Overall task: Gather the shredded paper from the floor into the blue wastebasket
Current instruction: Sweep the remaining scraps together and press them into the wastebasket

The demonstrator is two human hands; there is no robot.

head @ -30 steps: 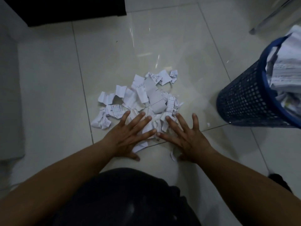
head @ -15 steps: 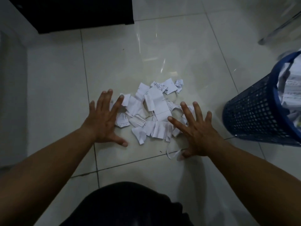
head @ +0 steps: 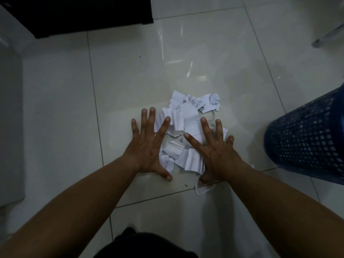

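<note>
A pile of torn white paper scraps (head: 188, 127) lies on the pale tiled floor in the middle of the view. My left hand (head: 149, 146) lies flat with fingers spread on the pile's left side. On the right side my right hand (head: 216, 148) presses flat, fingers spread, covering some scraps. A loose strip of paper (head: 202, 189) lies just below my right thumb. The blue mesh wastebasket (head: 307, 140) stands at the right edge, tilted in view, its rim out of frame.
A black piece of furniture (head: 83, 13) fills the top left. A grey metal leg (head: 329, 36) shows at the top right. A pale wall or panel (head: 9, 127) runs along the left edge. My dark-clothed knee (head: 145, 244) is at the bottom.
Both hands have come inward from either side, squeezing the scattered scraps into a tighter pile between them. The view has shifted, so the basket's rim has left the frame.
</note>
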